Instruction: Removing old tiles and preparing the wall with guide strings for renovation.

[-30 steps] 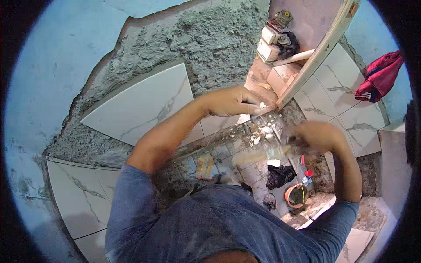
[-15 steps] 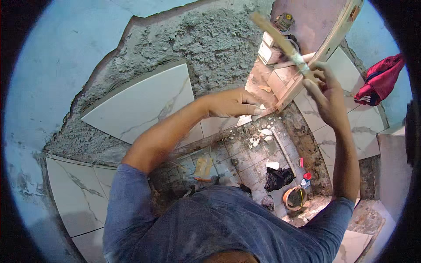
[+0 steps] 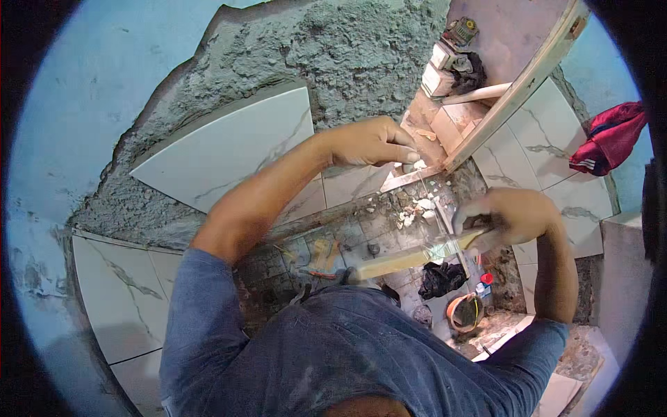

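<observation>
My left hand [image 3: 375, 144] is beside the bottom of the wooden door frame, thumb and fingers pinched together. A small white lump [image 3: 420, 165] shows at its fingertips; I cannot make out what is gripped. My right hand [image 3: 517, 217], smeared by motion, is closed round one end of a wooden stick [image 3: 392, 263] with a pale wrapping near the hand. The stick points left across the front of my body, above the tiled floor [image 3: 354, 240]. White broken chips [image 3: 418, 212] lie on the floor between my hands.
The wooden door frame [image 3: 517, 87] slants up to the right. A large marbled tile [image 3: 236, 156] is set in rough mortar [image 3: 347, 55]. A red cloth [image 3: 608, 139] hangs at right. A black bag [image 3: 442, 279] and an orange-rimmed bucket [image 3: 465, 313] stand below.
My right hand has come down and swung the wooden stick from pointing up and away to lying across in front of me. My left hand stays near the frame's foot.
</observation>
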`<action>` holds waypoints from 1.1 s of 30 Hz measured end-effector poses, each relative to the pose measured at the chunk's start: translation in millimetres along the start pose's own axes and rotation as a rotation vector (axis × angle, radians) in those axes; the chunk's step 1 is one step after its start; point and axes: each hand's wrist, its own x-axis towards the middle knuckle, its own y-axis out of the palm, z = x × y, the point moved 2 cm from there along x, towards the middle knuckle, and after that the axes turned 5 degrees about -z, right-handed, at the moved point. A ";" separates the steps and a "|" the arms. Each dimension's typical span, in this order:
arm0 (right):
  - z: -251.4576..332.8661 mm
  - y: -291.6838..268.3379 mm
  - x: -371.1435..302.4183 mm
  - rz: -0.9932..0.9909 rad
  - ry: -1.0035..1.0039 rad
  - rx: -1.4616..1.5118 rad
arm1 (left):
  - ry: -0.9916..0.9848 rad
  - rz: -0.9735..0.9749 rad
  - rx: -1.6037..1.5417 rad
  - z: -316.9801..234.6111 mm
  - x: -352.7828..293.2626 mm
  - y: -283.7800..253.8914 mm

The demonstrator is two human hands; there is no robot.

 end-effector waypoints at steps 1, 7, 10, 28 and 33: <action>0.0 -1.4 1.6 -0.001 0.000 0.002 | 0.125 0.009 -0.014 2.3 2.0 4.3; 6.7 -15.9 -6.3 -0.994 0.040 0.217 | 0.145 -0.001 0.019 -1.8 0.6 19.8; 21.8 -5.7 4.1 -0.246 -0.062 0.194 | 0.134 0.032 -0.033 2.3 -2.4 14.8; 16.0 -12.1 16.1 -0.885 -0.118 0.505 | 0.048 -0.011 -0.011 15.8 -37.8 23.2; 10.5 -0.4 49.0 -0.222 0.255 -0.449 | 0.137 -0.054 0.038 14.0 -57.8 23.5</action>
